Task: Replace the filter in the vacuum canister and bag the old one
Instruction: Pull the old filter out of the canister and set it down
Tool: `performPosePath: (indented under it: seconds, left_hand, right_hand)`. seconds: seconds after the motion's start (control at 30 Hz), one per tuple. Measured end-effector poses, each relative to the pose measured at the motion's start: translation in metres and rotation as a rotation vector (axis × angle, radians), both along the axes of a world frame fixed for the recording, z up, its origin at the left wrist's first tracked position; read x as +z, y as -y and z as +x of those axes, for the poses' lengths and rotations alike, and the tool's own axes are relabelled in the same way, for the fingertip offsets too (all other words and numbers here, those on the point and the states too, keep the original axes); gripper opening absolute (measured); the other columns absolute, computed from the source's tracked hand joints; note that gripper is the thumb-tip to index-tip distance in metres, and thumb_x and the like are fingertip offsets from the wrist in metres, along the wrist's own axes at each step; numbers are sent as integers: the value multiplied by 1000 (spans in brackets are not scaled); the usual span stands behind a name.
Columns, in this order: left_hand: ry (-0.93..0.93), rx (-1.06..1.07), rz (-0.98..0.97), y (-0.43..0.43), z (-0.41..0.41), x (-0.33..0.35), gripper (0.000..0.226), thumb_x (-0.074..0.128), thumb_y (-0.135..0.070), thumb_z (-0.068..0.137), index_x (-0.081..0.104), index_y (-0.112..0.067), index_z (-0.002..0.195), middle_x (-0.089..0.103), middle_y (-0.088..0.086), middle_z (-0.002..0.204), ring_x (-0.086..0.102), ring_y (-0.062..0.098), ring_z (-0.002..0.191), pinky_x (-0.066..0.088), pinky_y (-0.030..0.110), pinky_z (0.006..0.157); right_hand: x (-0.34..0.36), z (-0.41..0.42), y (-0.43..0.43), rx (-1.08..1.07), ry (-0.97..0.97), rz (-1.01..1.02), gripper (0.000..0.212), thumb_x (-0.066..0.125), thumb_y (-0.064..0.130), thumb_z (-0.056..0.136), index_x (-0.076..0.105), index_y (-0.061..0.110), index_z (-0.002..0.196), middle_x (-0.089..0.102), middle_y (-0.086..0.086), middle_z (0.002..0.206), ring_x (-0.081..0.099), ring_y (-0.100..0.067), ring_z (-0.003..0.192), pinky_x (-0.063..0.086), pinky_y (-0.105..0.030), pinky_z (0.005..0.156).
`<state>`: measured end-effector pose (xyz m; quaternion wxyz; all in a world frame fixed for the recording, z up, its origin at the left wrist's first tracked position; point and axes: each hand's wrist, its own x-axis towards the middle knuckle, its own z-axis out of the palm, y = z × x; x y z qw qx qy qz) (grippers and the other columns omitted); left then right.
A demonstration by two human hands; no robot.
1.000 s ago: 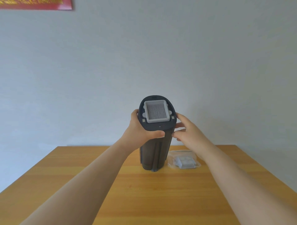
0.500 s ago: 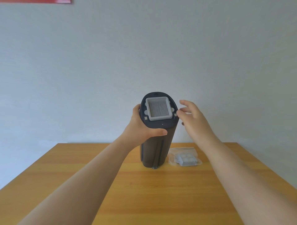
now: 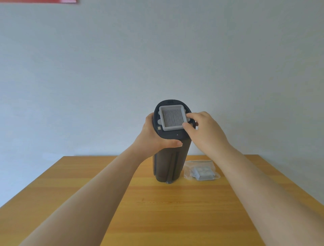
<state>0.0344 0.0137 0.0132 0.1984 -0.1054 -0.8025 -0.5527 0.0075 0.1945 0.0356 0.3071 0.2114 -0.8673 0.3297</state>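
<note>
1. Head camera: the dark vacuum canister [image 3: 171, 163] stands upright on the wooden table [image 3: 157, 210], near the table's far edge and about midway across it, its top end tipped toward the viewer so the top face shows.
2. A square pale grey filter [image 3: 172, 118] with fine pleats sits in the canister's top face, its frame raised a little above the dark rim around it.
3. The left hand [image 3: 154, 136] is wrapped around the upper part of the canister from the left side, thumb lying across the front just under the top face, fingers hidden behind the body; it is closed firmly on the canister.
4. The right hand [image 3: 204, 130] comes in from the right with its fingertips [image 3: 190, 115] on the filter's right edge and another fingertip at its lower right corner, pinching the frame; the fingers are narrowly curled onto the filter.
5. Whether the filter is lifted clear of its seat or still seated cannot be told from this angle.
6. Just to the right of the canister's base, a clear plastic bag [image 3: 201, 169] lies flat on the table with a second grey filter [image 3: 204, 173] inside it; the bag is beside the canister, and whether the two touch is unclear.
7. Both bare forearms reach in from the lower corners above the table.
8. A plain pale wall [image 3: 157, 52] fills the background, with a strip of something red [image 3: 38, 1] at its top left edge.
</note>
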Motion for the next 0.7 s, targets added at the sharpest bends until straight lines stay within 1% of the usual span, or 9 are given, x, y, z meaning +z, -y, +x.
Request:
performPosePath:
  seconds: [0.13,0.17,0.27,0.33,0.47,0.6,0.7]
  left_hand:
    - [4,4,-15,-2,-1,0,108,97,-28,49,27,-37,130,52,-24,123,56,-14,106,49,13,79]
    - [4,5,-24,-2,-1,0,108,96,-31,47,27,-38,130,52,-25,123,56,-14,105,49,13,80]
    - [3,4,-59,-3,0,2,109,94,-39,43,27,-38,129,52,-23,124,55,-7,111,50,20,85]
    - [11,2,-69,-4,0,3,109,94,-40,43,27,-39,129,52,-24,124,55,-9,110,50,20,85]
    - [14,5,-82,-4,0,2,107,96,-35,48,26,-41,129,53,-27,121,55,-15,105,48,14,79]
    - [4,-6,-87,-4,-1,2,105,96,-33,50,26,-41,128,52,-28,118,53,-26,95,47,2,68]
    - [4,-8,-92,-5,-1,2,106,96,-33,50,26,-41,128,53,-27,118,53,-26,93,47,2,67]
  right_hand:
    - [3,-2,0,-11,25,5,39,55,35,94,57,20,130,55,-4,125,52,-12,91,49,-29,78]
    - [4,-2,0,-6,32,-1,38,56,35,94,57,20,129,55,-4,124,53,-12,91,50,-30,79]
    - [2,-2,-3,7,44,-16,38,57,34,93,58,20,128,54,-4,123,57,-15,95,50,-30,80]
    - [2,-1,-5,8,45,-29,37,58,34,92,58,20,127,54,-4,122,59,-17,96,52,-32,81]
    - [4,-1,-6,4,50,-40,33,62,33,91,59,19,121,53,-3,117,56,-14,91,54,-32,80]
    - [6,0,-6,-9,69,-28,35,63,33,90,57,18,121,51,-1,114,54,-12,88,50,-27,76]
    - [8,1,-8,-3,101,-32,33,64,32,90,57,17,119,53,-2,114,56,-14,87,51,-28,76]
